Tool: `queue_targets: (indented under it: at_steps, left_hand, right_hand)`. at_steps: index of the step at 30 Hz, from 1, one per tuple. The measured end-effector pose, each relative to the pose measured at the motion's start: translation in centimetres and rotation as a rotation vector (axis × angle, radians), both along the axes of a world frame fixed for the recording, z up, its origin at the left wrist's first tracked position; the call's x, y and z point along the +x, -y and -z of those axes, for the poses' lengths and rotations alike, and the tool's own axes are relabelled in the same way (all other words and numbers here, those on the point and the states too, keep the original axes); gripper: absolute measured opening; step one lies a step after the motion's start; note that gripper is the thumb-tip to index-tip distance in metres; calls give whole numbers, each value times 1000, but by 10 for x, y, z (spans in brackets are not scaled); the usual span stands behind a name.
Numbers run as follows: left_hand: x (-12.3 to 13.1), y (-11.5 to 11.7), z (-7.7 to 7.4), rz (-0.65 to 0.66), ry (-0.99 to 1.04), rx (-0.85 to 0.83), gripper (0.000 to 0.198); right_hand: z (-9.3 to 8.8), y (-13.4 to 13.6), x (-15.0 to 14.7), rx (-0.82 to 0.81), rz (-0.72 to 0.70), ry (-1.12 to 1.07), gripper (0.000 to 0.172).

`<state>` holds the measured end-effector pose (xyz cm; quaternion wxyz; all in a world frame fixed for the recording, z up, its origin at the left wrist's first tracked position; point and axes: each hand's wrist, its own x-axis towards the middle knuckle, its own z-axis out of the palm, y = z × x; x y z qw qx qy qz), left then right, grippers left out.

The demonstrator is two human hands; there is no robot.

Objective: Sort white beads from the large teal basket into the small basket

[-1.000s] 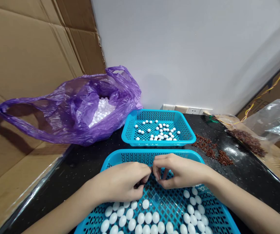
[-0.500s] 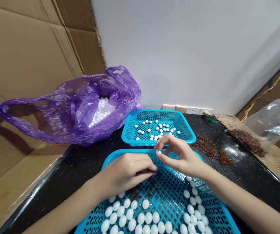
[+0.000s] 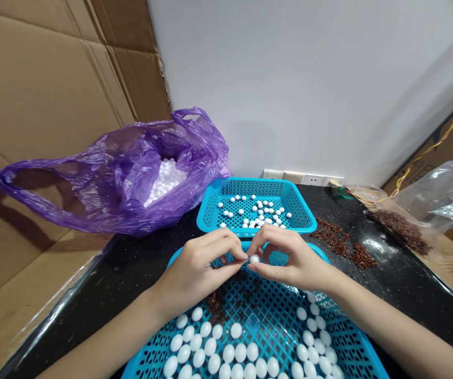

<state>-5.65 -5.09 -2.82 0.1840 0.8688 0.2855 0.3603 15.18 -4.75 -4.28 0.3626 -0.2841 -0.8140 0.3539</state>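
Note:
Between its thumb and fingers, my right hand (image 3: 289, 258) pinches a small white ball (image 3: 254, 259). My left hand (image 3: 210, 261) has thumb and index fingertips pressed together close beside that ball; what they hold, if anything, is too small to name. Both hands are over the far part of a large blue basket (image 3: 368, 353). Many white balls (image 3: 235, 330) lie in this basket, with dark reddish-brown bits (image 3: 215, 306) below my left hand. Behind it, a smaller blue basket (image 3: 206, 210) holds more white balls.
A purple bag (image 3: 131, 179) of white balls stands at the left by cardboard (image 3: 44, 79). Brown bits (image 3: 332, 236) lie on the black counter (image 3: 400, 295) at the right, near a clear plastic bag (image 3: 447, 189). Sockets (image 3: 313, 180) line the wall.
My left hand has risen from low in the large basket, its fingertips now beside the ball. My right hand has lowered the ball slightly and turned it toward the left hand.

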Motion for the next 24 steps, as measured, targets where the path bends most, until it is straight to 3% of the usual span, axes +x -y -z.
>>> queue_targets:
  at_steps: [15, 24]
  left_hand:
    - [0, 1, 1, -43, -22, 4, 2]
    - [-3, 0, 3, 118, -89, -54, 5]
  right_hand:
    - [0, -4, 1, -122, 27, -2, 12]
    - [-3, -1, 1, -114, -58, 47, 10]
